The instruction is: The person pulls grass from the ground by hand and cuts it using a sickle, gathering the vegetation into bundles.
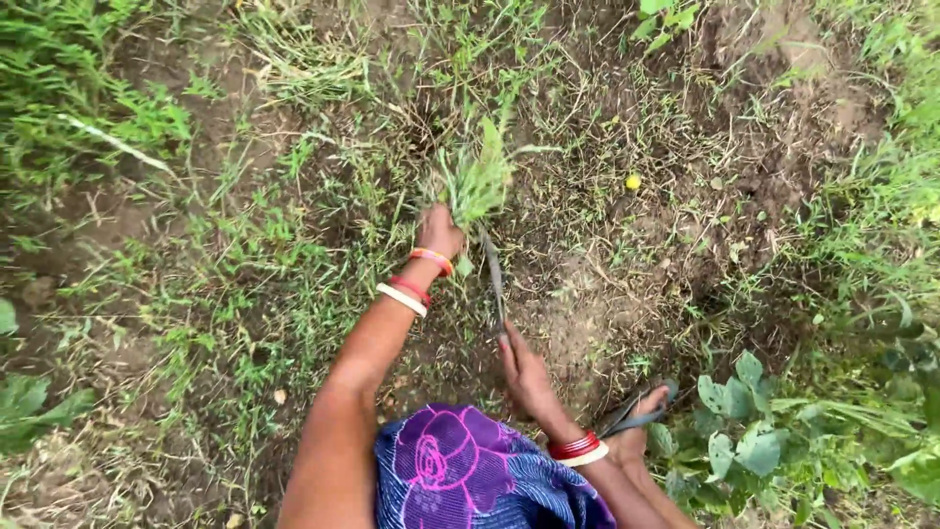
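My left hand (440, 231) reaches forward and is closed around a tuft of green grass (477, 179), held upright off the soil. My right hand (524, 375) grips the handle of a sickle (493, 277), whose dark curved blade points up toward the base of the tuft. Both wrists carry red, orange and white bangles. A purple and blue patterned cloth (470, 475) covers my knee at the bottom centre. My foot in a grey sandal (638, 421) rests on the ground to the right of the right hand.
Bare brown soil with dry cut stalks lies ahead and to the right. Thicker grass grows at the left (69, 108) and along the right edge. A broad-leaved plant (744, 431) stands at the lower right. A small yellow fruit (633, 181) lies on the soil.
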